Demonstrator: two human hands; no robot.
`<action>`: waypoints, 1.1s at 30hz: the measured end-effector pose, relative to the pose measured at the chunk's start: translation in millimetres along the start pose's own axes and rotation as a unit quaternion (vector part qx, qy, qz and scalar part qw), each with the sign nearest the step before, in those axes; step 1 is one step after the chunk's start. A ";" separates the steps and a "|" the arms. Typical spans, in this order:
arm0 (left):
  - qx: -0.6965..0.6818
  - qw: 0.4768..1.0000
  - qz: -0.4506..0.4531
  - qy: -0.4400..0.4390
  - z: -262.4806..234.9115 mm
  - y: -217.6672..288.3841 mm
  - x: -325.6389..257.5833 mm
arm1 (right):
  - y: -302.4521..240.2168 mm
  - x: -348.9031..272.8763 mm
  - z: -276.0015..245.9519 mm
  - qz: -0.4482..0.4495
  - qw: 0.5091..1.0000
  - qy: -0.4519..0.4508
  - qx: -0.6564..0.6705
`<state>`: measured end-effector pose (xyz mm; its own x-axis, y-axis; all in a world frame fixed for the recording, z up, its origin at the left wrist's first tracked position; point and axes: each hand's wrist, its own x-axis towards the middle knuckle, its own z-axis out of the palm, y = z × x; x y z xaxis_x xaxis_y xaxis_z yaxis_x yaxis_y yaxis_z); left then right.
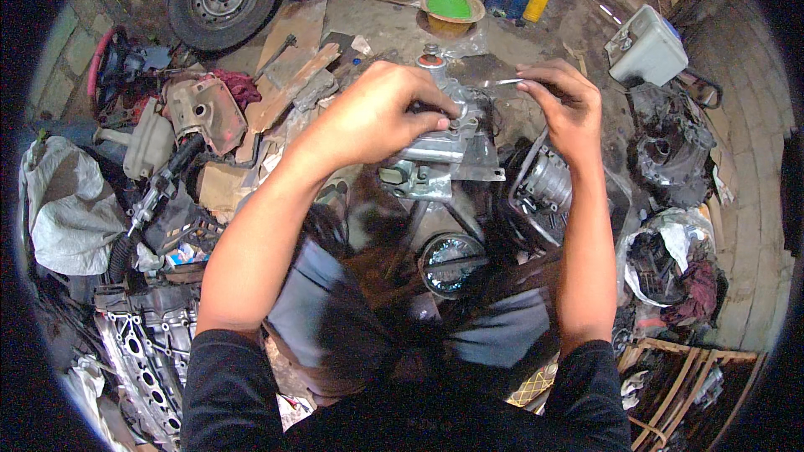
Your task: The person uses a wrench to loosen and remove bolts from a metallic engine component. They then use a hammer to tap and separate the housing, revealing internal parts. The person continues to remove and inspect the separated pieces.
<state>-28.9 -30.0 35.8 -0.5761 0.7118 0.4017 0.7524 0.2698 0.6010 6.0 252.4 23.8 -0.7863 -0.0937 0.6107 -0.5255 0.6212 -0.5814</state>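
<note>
A silvery cast-metal machine part (431,151) stands in front of me, with a bare metal plate at its right side. My left hand (381,113) reaches over it from the left; the fingertips are pinched together at its top, and what lies between them is too small to make out. To the right of the part, my right hand (565,105) is raised and holds a thin, shiny metal strip (501,82) between thumb and fingers, its tip pointing left toward the part. A round orange-red cap-like piece (431,61) sits just beyond the part.
A dark round lid (452,264) lies between my knees. On the right are a tray of metal parts (544,184) and a grey-white container (646,46). A green bowl (450,4) and a wheel (223,0) stand at the back. An engine block part (138,351) lies left.
</note>
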 end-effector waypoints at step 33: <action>0.011 0.993 0.117 0.013 16.5 -4.1 10.6 | 3.5 -23.4 -40.8 0.063 0.987 0.132 0.059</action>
<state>-32.8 -12.9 26.3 -0.3931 0.7400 0.5458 0.8728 0.1136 0.4746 35.7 288.5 29.5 -0.7434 0.1943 0.6400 -0.4765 0.5177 -0.7106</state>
